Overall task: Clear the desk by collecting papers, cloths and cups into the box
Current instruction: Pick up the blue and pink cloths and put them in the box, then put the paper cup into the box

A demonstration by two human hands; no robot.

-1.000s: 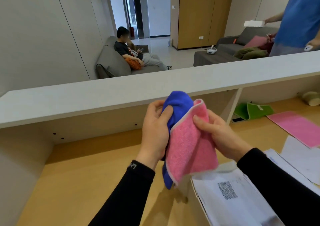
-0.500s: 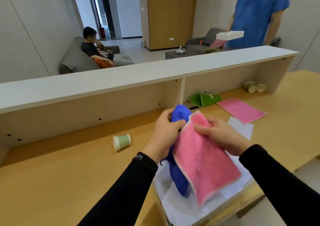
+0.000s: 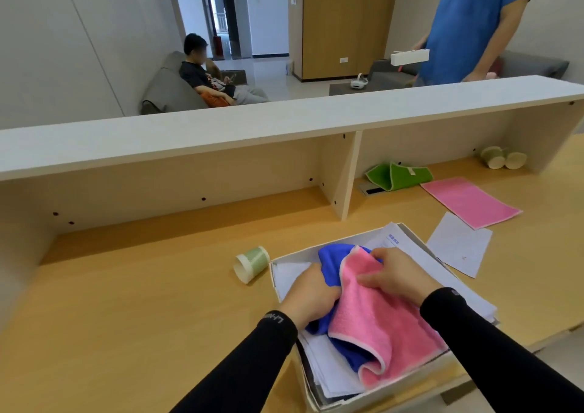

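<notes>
Head view: two cloths (image 3: pixel 373 311) in one box (image 3: pixel 316 397).

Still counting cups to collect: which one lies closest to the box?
The green cup on its side just left of the box; the other two cups lie far right under the shelf.

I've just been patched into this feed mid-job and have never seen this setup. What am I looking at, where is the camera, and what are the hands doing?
There is no machine here: a person in black sleeves works with bare hands, and the one camera sits on their head, looking forward and down.

The left hand grips a blue cloth and the right hand pinches a pink cloth; both cloths are bunched together and rest in the white box on top of papers.

Not yet collected from the wooden desk: a green cup on its side left of the box, a loose white sheet, a flat pink cloth, a folded green cloth and two more cups under the shelf.
</notes>
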